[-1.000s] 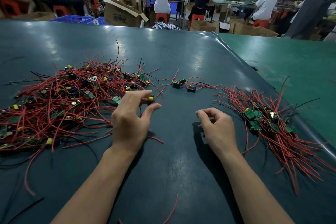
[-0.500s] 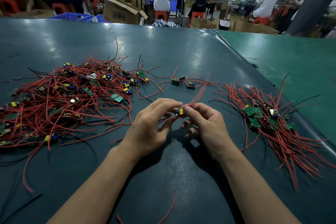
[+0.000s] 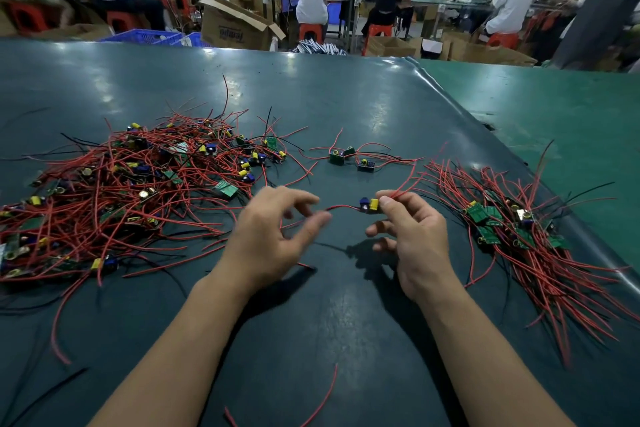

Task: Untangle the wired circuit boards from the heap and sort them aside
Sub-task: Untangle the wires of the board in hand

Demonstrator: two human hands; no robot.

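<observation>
Between the tangled heap of red-wired circuit boards [image 3: 121, 191] at left and the sorted pile of wired green boards [image 3: 519, 232] at right, the right hand [image 3: 412, 236] pinches a small blue-and-yellow board [image 3: 369, 204] above the dark green surface [image 3: 346, 97]. The left hand [image 3: 270, 239], blurred, has fingers loosely apart near its red wire; contact unclear.

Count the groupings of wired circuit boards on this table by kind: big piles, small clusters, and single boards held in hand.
Big piles: 2, the tangled heap and the sorted pile
Small clusters: 1, the small cluster between the piles
Held singles: 1, the wired circuit board pinched by the right hand
Total: 4
</observation>
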